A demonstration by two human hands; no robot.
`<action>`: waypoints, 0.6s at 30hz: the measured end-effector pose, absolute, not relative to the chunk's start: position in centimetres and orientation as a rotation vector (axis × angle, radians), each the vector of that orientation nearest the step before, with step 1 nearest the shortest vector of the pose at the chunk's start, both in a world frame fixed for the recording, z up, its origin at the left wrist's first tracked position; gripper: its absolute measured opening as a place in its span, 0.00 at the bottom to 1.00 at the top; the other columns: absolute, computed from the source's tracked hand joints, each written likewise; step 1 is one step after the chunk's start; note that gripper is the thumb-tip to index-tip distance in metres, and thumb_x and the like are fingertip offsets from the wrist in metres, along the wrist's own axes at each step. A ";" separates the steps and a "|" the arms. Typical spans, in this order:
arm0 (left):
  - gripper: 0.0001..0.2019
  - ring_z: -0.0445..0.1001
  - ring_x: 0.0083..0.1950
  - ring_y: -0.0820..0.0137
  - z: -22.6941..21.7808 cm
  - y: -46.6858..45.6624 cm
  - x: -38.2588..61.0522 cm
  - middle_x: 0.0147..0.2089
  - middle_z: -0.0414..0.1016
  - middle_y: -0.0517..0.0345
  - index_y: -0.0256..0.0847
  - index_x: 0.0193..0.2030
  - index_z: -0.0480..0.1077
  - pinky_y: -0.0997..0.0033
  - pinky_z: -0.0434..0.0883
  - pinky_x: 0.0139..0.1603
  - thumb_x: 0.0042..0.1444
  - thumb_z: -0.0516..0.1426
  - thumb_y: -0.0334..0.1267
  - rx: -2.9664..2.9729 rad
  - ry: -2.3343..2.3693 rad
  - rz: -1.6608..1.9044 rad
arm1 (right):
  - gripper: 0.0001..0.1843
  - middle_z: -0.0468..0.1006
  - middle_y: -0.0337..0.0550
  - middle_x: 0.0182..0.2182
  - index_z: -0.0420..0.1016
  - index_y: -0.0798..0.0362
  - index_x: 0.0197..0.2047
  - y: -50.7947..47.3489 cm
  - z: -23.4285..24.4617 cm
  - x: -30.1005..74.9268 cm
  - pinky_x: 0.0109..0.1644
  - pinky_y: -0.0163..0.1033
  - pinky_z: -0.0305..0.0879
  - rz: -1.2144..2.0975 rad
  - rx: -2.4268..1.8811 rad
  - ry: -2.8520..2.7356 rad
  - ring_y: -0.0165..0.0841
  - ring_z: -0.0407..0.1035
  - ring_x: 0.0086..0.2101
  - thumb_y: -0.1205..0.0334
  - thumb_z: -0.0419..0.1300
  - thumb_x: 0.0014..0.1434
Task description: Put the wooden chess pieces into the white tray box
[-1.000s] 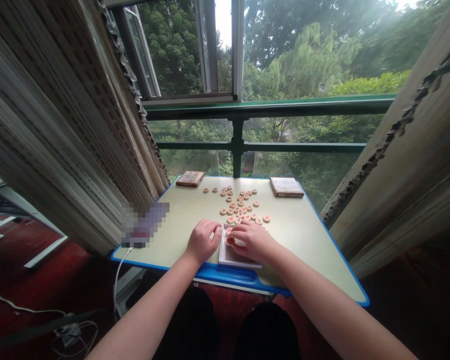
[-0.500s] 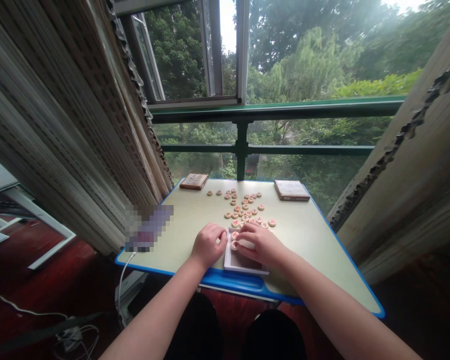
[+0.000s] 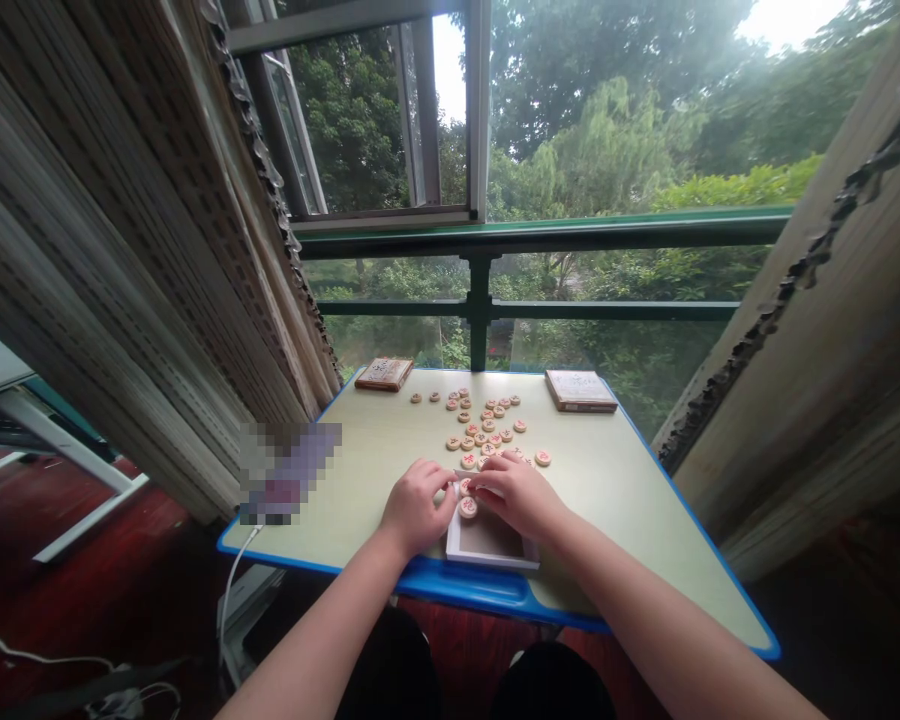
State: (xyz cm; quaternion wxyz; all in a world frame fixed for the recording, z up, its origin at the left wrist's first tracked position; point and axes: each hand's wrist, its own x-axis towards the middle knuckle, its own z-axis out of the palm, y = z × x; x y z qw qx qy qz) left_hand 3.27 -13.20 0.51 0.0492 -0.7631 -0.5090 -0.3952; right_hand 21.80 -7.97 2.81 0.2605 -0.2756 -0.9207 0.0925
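A shallow white box (image 3: pixel 493 562) lies at the near edge of the table. Two round wooden Chinese chess pieces sit along its left wall; the lower piece (image 3: pixel 468 508) bears a red character. My left hand (image 3: pixel 420 505) is curled at the box's upper left corner, its thumb and fingers closed on the rim. Reaching over the box from the right, my right hand (image 3: pixel 521 495) has its fingertips closed at the upper piece (image 3: pixel 465 486), partly covering it. Beyond the box, loose chess pieces (image 3: pixel 487 426) lie scattered face up, some hidden behind my right hand.
The pale table (image 3: pixel 645 530) has a blue rim. A brown wooden box (image 3: pixel 384 374) stands at the back left and a flat pale-topped box (image 3: pixel 581 390) at the back right. A blurred-out item (image 3: pixel 292 475) with a white cable (image 3: pixel 229 590) lies at left. Curtains flank the window.
The view has tilted up slightly. My right fingertips have left the lower piece in the box and moved to the upper one. My left hand stays at the box's left side.
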 end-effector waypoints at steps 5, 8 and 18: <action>0.08 0.68 0.36 0.67 0.8 -13.4 3.3 0.31 0.72 0.55 0.41 0.36 0.75 0.65 0.69 0.39 0.52 0.55 0.31 -2.366 -1.590 -1.199 | 0.06 0.76 0.44 0.33 0.77 0.51 0.35 -7.9 2.9 21.7 0.39 0.39 0.63 0.277 -0.803 -2.478 0.34 0.64 0.34 0.67 0.58 0.56; 0.09 0.67 0.36 0.68 1.1 -13.6 3.4 0.31 0.71 0.55 0.41 0.35 0.76 0.66 0.68 0.40 0.53 0.54 0.32 -2.406 -1.628 -1.163 | 0.05 0.76 0.44 0.33 0.77 0.52 0.34 -7.9 2.8 21.7 0.40 0.39 0.63 0.276 -0.859 -2.479 0.34 0.64 0.35 0.67 0.58 0.56; 0.10 0.67 0.36 0.68 1.4 -13.7 3.5 0.31 0.71 0.54 0.40 0.34 0.76 0.67 0.68 0.40 0.54 0.53 0.32 -2.444 -1.653 -1.178 | 0.08 0.75 0.44 0.31 0.77 0.51 0.35 -7.8 2.7 21.5 0.40 0.39 0.62 0.263 -0.911 -2.508 0.35 0.63 0.36 0.67 0.56 0.57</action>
